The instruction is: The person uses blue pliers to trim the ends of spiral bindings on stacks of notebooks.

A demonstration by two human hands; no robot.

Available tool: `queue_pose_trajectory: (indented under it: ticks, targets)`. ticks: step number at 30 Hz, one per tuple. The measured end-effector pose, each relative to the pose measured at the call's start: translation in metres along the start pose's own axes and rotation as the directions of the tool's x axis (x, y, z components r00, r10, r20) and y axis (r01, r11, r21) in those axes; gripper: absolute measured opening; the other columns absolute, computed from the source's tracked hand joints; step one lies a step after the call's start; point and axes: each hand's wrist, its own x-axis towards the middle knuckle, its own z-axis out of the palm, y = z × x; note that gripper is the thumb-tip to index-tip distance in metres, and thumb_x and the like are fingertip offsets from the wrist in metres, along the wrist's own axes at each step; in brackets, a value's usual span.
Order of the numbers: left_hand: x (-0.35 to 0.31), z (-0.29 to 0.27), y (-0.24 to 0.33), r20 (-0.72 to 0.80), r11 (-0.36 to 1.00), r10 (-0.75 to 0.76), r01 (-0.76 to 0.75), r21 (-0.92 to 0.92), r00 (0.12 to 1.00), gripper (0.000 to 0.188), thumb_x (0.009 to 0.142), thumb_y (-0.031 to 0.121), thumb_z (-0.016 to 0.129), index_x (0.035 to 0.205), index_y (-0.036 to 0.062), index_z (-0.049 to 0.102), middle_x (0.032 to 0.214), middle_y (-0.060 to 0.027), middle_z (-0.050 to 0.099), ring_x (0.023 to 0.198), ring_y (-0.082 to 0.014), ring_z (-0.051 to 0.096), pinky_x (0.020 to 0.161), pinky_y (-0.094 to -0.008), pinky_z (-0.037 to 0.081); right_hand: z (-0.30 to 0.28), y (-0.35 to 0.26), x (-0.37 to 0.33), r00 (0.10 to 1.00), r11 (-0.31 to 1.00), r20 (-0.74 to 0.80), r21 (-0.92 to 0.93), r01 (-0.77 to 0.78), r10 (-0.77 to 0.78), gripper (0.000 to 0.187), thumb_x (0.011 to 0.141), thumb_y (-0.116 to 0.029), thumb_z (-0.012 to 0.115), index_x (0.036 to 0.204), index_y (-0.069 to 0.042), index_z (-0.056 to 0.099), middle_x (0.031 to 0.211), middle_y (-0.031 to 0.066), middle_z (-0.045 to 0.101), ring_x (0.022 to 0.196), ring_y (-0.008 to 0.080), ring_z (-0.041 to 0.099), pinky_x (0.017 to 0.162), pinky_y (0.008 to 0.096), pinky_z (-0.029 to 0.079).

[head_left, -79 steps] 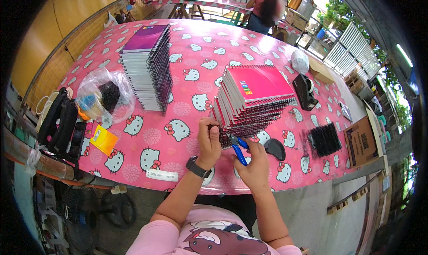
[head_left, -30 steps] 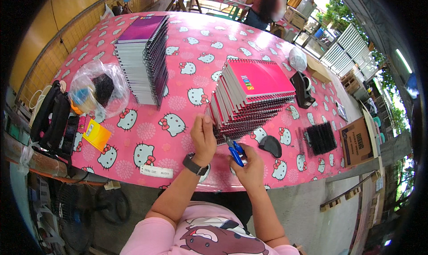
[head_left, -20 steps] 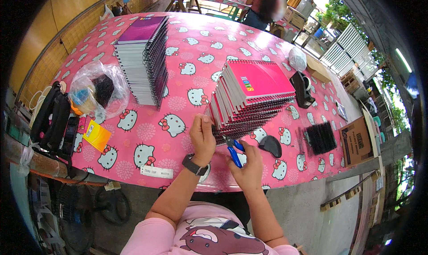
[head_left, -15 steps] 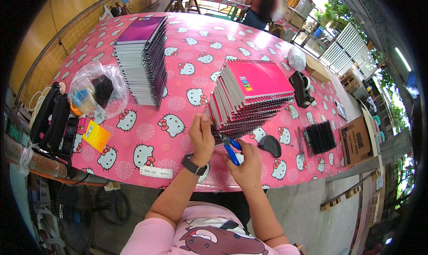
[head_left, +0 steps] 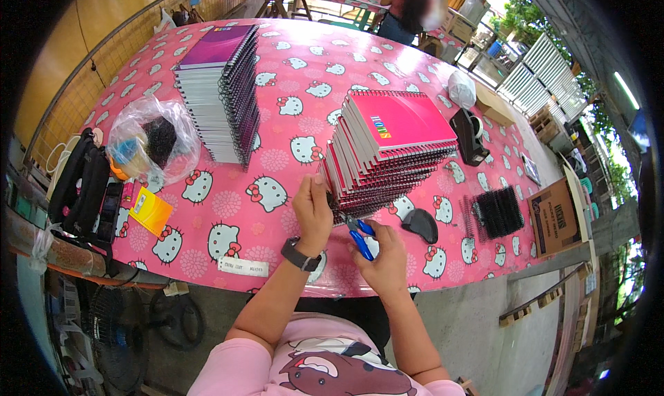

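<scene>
A stack of spiral notebooks with pink-red covers (head_left: 404,123) stands in front of me, black wire coils along its near side. My left hand (head_left: 313,213) presses against the stack's lower left corner, thumb up and fingers curled round the edge of a low notebook; the fingertips are partly hidden. My right hand (head_left: 382,258) grips blue-handled cutting pliers (head_left: 360,245). Their jaws point at the coil end near the stack's bottom corner, close to my left hand; whether they touch the wire is too small to tell. A dark rounded piece (head_left: 420,226) lies right of the pliers.
Purple-covered spiral notebooks (head_left: 218,47) stand stacked at the far left. A clear plastic bag (head_left: 183,123), black pouch (head_left: 72,181) and yellow notebook (head_left: 151,210) lie left. Rightward are a tape dispenser (head_left: 469,139), black coils (head_left: 499,213) and a cardboard box (head_left: 555,216). Another person (head_left: 408,12) is behind.
My right hand and the pliers have shifted very slightly downward. My left hand stays at the stack's corner, and the notebooks have not visibly moved.
</scene>
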Motion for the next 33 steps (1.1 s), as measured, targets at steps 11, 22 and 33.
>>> queue_pose_trajectory:
  ticks: [11, 22, 33]
  targets:
    - [0.001, 0.001, 0.001, -0.007, 1.000, 0.003, -0.003, -0.007, 1.000, 0.033, 0.097, 0.021, 0.041, 0.069, 0.0035, 0.039, 0.057, 0.0009, 0.035, 0.055, -0.0065, 0.031, 0.049, -0.0266, 0.028, 0.005, -0.003, -0.002, 0.995, 0.995, 0.006, -0.022, -0.097, 0.097, 0.045, 0.063, -0.018, 0.067, 0.104, -0.004, 0.055, 0.089, 0.0150, 0.057, 0.086, 0.0347, 0.054, 0.075, 0.0433, 0.043]
    - [0.001, -0.001, -0.002, 0.004, 0.999, -0.047, 0.047, -0.027, 0.999, 0.034, 0.097, 0.022, 0.041, 0.069, 0.0041, 0.039, 0.058, 0.0020, 0.033, 0.057, -0.0060, 0.029, 0.049, -0.0262, 0.027, 0.001, -0.005, -0.001, 0.930, 0.939, 0.196, 0.088, -0.334, 0.312, 0.041, 0.065, -0.019, 0.067, 0.103, -0.005, 0.058, 0.084, 0.0145, 0.059, 0.077, 0.0346, 0.058, 0.068, 0.0423, 0.047]
    - [0.000, -0.004, -0.007, 0.032, 0.991, -0.120, 0.121, -0.048, 0.992, 0.035, 0.099, 0.027, 0.038, 0.073, 0.0046, 0.045, 0.067, 0.0011, 0.045, 0.065, -0.0067, 0.040, 0.060, -0.0233, 0.035, 0.009, -0.001, -0.002, 0.999, 0.991, -0.033, -0.136, 0.019, -0.024, 0.047, 0.062, -0.016, 0.068, 0.106, -0.006, 0.057, 0.090, 0.0162, 0.058, 0.078, 0.0340, 0.056, 0.069, 0.0425, 0.045]
